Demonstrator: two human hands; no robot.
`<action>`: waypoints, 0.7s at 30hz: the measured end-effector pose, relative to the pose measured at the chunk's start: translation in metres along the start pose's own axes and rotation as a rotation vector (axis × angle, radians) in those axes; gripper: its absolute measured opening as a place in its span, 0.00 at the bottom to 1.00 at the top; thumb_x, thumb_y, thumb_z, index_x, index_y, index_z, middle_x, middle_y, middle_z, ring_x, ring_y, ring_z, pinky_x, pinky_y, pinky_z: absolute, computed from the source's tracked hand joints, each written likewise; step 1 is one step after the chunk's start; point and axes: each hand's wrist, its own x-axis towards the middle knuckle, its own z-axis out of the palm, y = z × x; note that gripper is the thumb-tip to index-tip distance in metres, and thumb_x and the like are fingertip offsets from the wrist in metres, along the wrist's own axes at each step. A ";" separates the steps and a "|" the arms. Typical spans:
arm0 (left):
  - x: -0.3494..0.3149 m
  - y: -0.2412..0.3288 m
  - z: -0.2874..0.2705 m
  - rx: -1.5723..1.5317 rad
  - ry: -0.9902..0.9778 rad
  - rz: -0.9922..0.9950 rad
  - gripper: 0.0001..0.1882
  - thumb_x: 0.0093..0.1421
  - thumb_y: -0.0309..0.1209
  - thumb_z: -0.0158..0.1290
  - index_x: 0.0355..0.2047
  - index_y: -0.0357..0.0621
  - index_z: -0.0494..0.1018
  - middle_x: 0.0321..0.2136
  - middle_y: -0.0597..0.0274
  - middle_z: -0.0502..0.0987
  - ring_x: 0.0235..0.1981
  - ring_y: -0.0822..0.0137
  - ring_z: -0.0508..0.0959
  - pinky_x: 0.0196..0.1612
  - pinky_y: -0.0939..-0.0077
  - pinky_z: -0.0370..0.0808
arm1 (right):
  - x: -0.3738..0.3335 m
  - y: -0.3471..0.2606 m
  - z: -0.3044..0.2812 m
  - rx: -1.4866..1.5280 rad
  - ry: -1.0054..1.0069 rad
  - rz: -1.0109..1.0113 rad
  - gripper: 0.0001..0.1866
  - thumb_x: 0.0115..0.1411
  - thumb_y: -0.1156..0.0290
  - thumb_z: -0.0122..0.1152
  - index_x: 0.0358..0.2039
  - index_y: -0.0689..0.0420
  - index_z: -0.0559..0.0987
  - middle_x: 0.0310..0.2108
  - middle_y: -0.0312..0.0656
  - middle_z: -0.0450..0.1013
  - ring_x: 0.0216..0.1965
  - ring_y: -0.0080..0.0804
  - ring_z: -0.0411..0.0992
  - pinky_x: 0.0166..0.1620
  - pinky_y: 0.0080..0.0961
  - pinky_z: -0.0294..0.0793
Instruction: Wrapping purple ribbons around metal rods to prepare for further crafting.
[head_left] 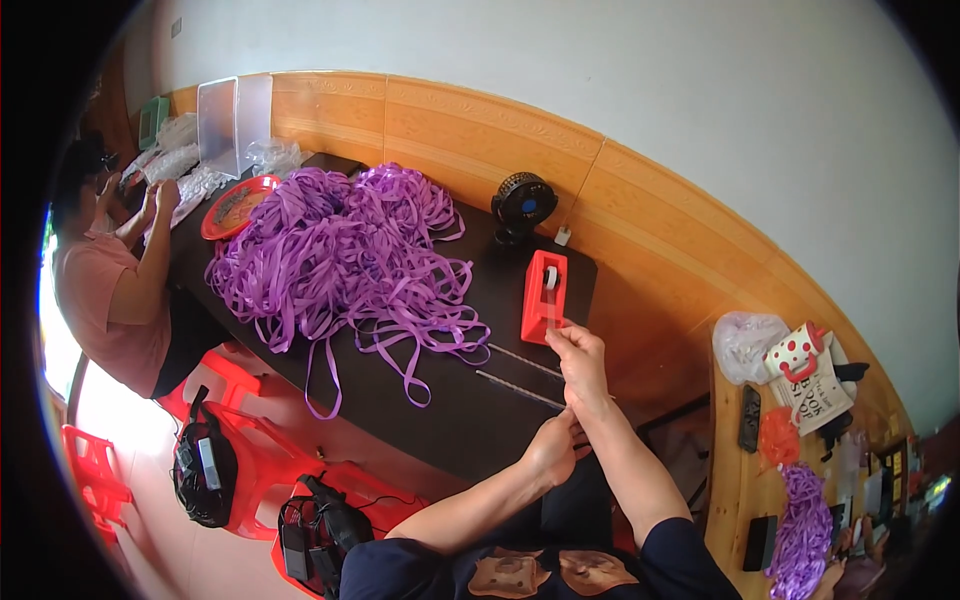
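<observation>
My right hand (582,365) pinches the end of a clear tape strip (552,312) pulled from a red tape dispenser (543,298) near the table's right end. Below it, my left hand (553,450) is closed, its fingertips partly hidden behind my right wrist. Two thin, pale cords (515,386) lie almost parallel on the dark tabletop and run toward my hands. Whether the left fingers grip them cannot be made out. A big heap of purple ribbon loops (340,260) spreads to the left of the dispenser.
A small black fan (522,205) stands behind the dispenser. Beyond the ribbons are a red plate (215,218) and a seated person (115,290) with raised hands. Red stools (255,480) carry black bags (205,465). At right, a wooden table (728,480) holds more purple ribbon (803,530).
</observation>
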 end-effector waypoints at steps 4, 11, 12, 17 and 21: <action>-0.001 0.000 0.001 -0.029 -0.004 -0.007 0.25 0.69 0.48 0.29 0.55 0.47 0.63 0.54 0.58 0.67 0.56 0.62 0.65 0.59 0.59 0.56 | -0.001 0.015 -0.004 -0.003 -0.006 0.049 0.07 0.54 0.75 0.64 0.23 0.65 0.79 0.32 0.37 0.69 0.39 0.25 0.66 0.44 0.25 0.63; 0.002 -0.004 -0.006 -0.037 0.000 -0.046 0.27 0.67 0.54 0.35 0.50 0.42 0.63 0.48 0.58 0.69 0.49 0.61 0.67 0.52 0.62 0.60 | 0.017 0.035 -0.028 -0.377 -0.104 -0.080 0.04 0.48 0.77 0.65 0.22 0.63 0.79 0.32 0.43 0.71 0.39 0.30 0.68 0.40 0.25 0.64; 0.003 -0.005 -0.003 -0.029 -0.002 -0.056 0.27 0.67 0.54 0.35 0.50 0.42 0.63 0.48 0.58 0.69 0.49 0.61 0.67 0.52 0.62 0.60 | 0.020 0.041 -0.037 -0.474 -0.148 -0.081 0.03 0.47 0.78 0.65 0.22 0.63 0.79 0.32 0.44 0.71 0.41 0.32 0.69 0.40 0.26 0.64; -0.001 0.001 -0.002 -0.019 0.034 -0.030 0.29 0.66 0.54 0.36 0.51 0.41 0.63 0.49 0.58 0.70 0.50 0.60 0.67 0.52 0.63 0.60 | 0.021 -0.002 -0.087 -0.251 -0.376 -0.166 0.05 0.52 0.76 0.61 0.23 0.63 0.78 0.51 0.52 0.69 0.44 0.30 0.69 0.43 0.25 0.66; -0.005 0.004 0.000 -0.011 0.050 -0.029 0.27 0.67 0.53 0.34 0.48 0.42 0.66 0.48 0.58 0.70 0.50 0.61 0.66 0.53 0.62 0.60 | 0.017 -0.024 -0.130 -0.097 -0.711 0.205 0.07 0.57 0.75 0.57 0.24 0.62 0.77 0.55 0.48 0.66 0.41 0.23 0.67 0.45 0.23 0.65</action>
